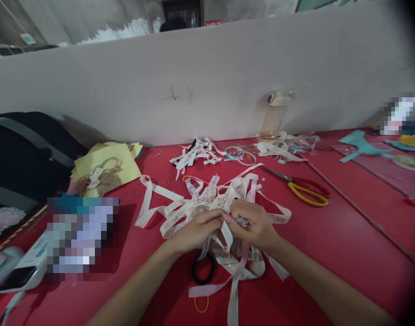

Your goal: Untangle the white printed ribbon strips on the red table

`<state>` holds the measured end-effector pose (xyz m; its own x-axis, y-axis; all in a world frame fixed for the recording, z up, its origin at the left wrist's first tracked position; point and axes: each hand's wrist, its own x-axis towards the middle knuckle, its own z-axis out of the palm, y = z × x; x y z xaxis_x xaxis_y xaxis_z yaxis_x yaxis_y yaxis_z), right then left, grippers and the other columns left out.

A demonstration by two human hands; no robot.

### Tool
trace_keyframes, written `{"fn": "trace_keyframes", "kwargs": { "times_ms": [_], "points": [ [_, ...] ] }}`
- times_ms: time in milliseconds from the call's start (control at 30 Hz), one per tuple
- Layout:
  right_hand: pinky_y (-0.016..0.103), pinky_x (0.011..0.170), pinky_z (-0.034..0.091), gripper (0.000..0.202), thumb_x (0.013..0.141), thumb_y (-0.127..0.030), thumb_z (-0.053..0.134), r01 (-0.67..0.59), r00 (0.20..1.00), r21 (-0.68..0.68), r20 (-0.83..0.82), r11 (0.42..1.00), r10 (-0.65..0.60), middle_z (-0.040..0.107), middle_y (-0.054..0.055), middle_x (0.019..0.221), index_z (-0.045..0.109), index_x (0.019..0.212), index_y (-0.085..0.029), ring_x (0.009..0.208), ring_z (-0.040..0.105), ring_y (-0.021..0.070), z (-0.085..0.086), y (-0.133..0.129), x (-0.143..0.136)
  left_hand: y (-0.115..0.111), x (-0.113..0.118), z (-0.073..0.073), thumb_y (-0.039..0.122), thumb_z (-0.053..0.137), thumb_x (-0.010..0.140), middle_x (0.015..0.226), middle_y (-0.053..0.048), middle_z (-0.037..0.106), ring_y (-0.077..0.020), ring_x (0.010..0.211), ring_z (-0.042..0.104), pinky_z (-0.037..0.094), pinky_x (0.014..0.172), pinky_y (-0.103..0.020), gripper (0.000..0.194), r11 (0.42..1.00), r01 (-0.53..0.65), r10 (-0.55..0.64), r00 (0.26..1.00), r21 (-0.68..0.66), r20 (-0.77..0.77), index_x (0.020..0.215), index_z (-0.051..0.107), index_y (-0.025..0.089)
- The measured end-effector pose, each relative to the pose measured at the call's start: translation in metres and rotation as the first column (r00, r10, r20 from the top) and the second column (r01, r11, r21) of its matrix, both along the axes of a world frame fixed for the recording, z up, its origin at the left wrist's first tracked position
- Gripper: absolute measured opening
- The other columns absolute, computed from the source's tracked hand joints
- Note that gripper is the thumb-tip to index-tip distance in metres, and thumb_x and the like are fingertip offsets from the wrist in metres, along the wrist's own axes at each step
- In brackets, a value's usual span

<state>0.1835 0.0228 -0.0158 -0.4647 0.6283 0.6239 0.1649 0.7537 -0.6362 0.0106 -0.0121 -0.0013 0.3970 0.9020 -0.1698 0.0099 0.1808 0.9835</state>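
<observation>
Both hands meet over a tangled heap of printed ribbon strips (207, 201) lying in the middle of the red counter (346, 244). The left hand (197, 231) and the right hand (253, 224) are pressed close together, fingers curled and pinched on a few strands at the near edge of the heap, with loose ends hanging down below the wrists. Just under the hands, at the near side of the heap, lies a black hair tie (203, 270), and a little nearer still a thin yellow rubber band (201, 305) rests beside a trailing pink strip. To the right of the heap, well clear of it, lie scissors with yellow and red handles (304, 188), blades pointing back toward the heap. Beyond the heap, near the white partition wall (207, 81), sits a smaller bundle of white strips (193, 156), and to that bundle's right a clear plastic bottle (273, 117) stands against the wall amid more scraps. Left of the heap, a yellow paper sheet (107, 165) carries a knot of brown twine (103, 181). Farther left of the heap lies a dark bag (20, 154). Far to the right of the heap, turquoise paper cut-outs (361, 145) lie on the counter.
</observation>
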Motion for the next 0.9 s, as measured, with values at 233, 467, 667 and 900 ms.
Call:
{"fn": "trace_keyframes", "kwargs": {
  "times_ms": [233, 467, 667, 900],
  "points": [
    [0.023, 0.049, 0.032, 0.033, 0.084, -0.023, 0.054, -0.023, 1.0, -0.185, -0.022, 0.983, 0.019, 0.043, -0.005, 0.052, 0.039, 0.056, -0.019, 0.049, 0.039, 0.0079, -0.001, -0.002, 0.003, 0.0, -0.002, 0.011, 0.039, 0.052, 0.088, 0.07, -0.004, 0.063, -0.0149, 0.072, 0.058, 0.043, 0.074, -0.026, 0.026, 0.991, 0.106, -0.108, 0.994, 0.08, 0.023, 0.083, 0.063, 0.016],
    [0.022, 0.044, 0.032, 0.041, 0.09, -0.038, 0.051, -0.16, 0.986, -0.478, -0.122, 0.864, 0.114, 0.042, -0.004, 0.05, 0.039, 0.055, -0.02, 0.043, 0.043, 0.0081, 0.001, -0.004, 0.006, 0.0, -0.003, 0.005, 0.028, 0.05, 0.088, 0.073, -0.004, 0.065, -0.0142, 0.074, 0.059, 0.044, 0.077, -0.025, 0.022, 0.988, 0.119, -0.117, 0.993, 0.103, -0.028, 0.078, 0.065, 0.016],
    [0.024, 0.05, 0.031, 0.043, 0.09, -0.038, 0.051, -0.125, 0.991, -0.303, -0.093, 0.945, 0.101, 0.039, -0.004, 0.052, 0.042, 0.053, -0.018, 0.05, 0.037, 0.0085, -0.004, -0.004, 0.004, -0.005, -0.002, 0.002, 0.023, 0.054, 0.082, 0.074, -0.004, 0.066, -0.0157, 0.07, 0.063, 0.049, 0.078, -0.032, 0.013, 0.908, 0.411, -0.397, 0.906, -0.083, 0.144, 0.08, 0.064, 0.016],
    [0.022, 0.05, 0.032, 0.04, 0.092, -0.047, 0.044, -0.086, 0.996, -0.29, -0.048, 0.953, 0.075, 0.046, -0.003, 0.057, 0.05, 0.066, -0.018, 0.052, 0.041, 0.0093, -0.008, 0.001, 0.007, -0.009, -0.006, 0.011, 0.019, 0.058, 0.073, 0.066, -0.006, 0.062, -0.015, 0.054, 0.059, 0.048, 0.061, -0.031, 0.019, 0.908, 0.395, -0.315, 0.864, -0.141, 0.393, 0.055, 0.062, 0.014]
  ]
}}
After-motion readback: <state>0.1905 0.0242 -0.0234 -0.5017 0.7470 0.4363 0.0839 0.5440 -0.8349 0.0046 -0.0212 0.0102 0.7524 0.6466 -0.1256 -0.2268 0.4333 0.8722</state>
